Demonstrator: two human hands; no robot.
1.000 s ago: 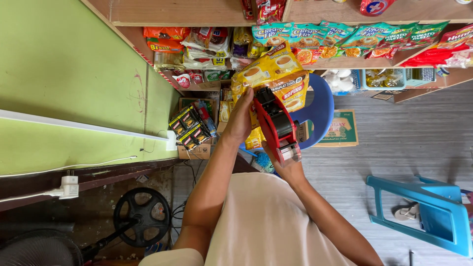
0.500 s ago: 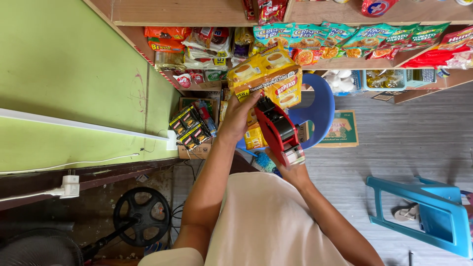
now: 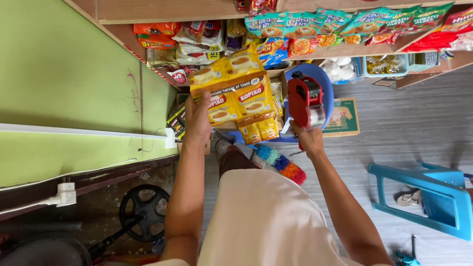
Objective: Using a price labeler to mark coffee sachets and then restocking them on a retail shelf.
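Green wall (image 3: 59,88) fills the left of the view, with a white cable duct (image 3: 84,132) running across it and a white socket block (image 3: 64,195) lower down. Along the far side runs a wooden shelf (image 3: 162,9) crowded with snack packets, and a row of green and blue packets (image 3: 345,22) hangs at the far right.

At the centre, the left hand (image 3: 198,123) grasps a hanging strip of yellow coffee sachets (image 3: 236,91) by its left edge, fingers curled round the packets and the strip held up in front of the shelf. Just to the right of it, the right hand (image 3: 308,138) is clenched around the handle of a red price-label gun (image 3: 304,101), whose head points to the far side and stands near the sachets without touching them. Behind the gun sits a blue round plastic stool (image 3: 325,83), and a printed cardboard box (image 3: 343,117) lies on the grey plank floor (image 3: 414,128) beside it.

Below the hands, a rainbow-coloured duster (image 3: 281,163) rests near the person's knee. A light blue plastic chair (image 3: 428,197) lies at the near right, with a sandal (image 3: 409,198) beside it. At the near left, a black fan (image 3: 144,212) rests on the dark ground against the wall.
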